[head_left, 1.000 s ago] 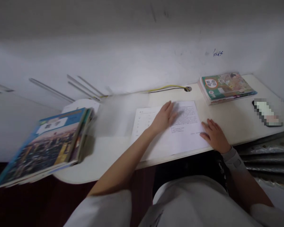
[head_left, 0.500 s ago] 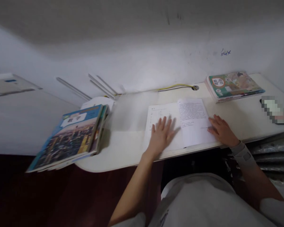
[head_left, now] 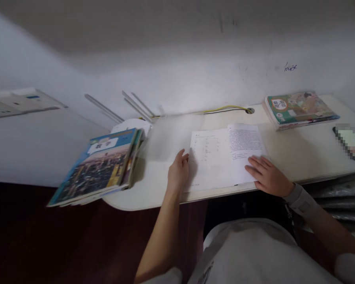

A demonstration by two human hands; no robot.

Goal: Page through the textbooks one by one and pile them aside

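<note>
An open book [head_left: 211, 165] lies on the white desk [head_left: 154, 189], its left page mostly blank with small print and its right page full of text. At the left edge of that book, my left hand [head_left: 178, 170] is turned on its side, fingers loosely curved and apart from the thumb side, which is partly hidden. I see nothing held in it. My right hand [head_left: 268, 175] lies with fingers stretched out over the lower right page. Left of the book, a translucent sheet [head_left: 170, 138] lies flat on the desk.
A stack of large textbooks [head_left: 97, 165] leans out over the desk's left end. At the back right sits another stack of books [head_left: 303, 106], with a phone [head_left: 350, 140] to its right. A yellow cable [head_left: 225, 107] runs along the wall into a hole.
My left hand has moved left off the left page to its edge and turned on its side. My right hand has slid left and down onto the right page. The view has shifted slightly.
</note>
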